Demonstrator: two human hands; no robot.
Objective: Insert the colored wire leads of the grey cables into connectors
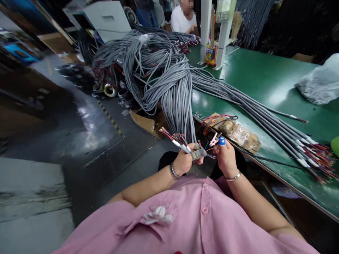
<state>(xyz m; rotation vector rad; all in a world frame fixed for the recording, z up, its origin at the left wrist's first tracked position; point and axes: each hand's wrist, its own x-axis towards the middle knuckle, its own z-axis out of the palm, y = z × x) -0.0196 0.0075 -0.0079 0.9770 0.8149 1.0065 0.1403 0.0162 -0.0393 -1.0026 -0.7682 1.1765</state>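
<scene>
My left hand (184, 161) is closed around grey cables (178, 143), whose stripped ends fan out in several coloured wires up and left. A grey knitted finger cover (199, 153) is on one of its fingers, with thin coloured wires (210, 155) spreading beyond it towards my right hand. My right hand (226, 160), with a blue cover (221, 141) on its thumb, is closed in a pinch beside those wires. What it grips is hidden. Just above its fingertips is a pale pink clip-like piece (213, 139), near the wooden block (233, 132) at the table's edge.
A large heap of grey cables (156, 60) hangs over the green table (265, 77). More cables (254, 113) lie along it to the right, wire ends bared. A plastic bag (321, 83) lies at far right. Beyond the heap sits another person (182, 19). A cardboard box (144, 121) stands below.
</scene>
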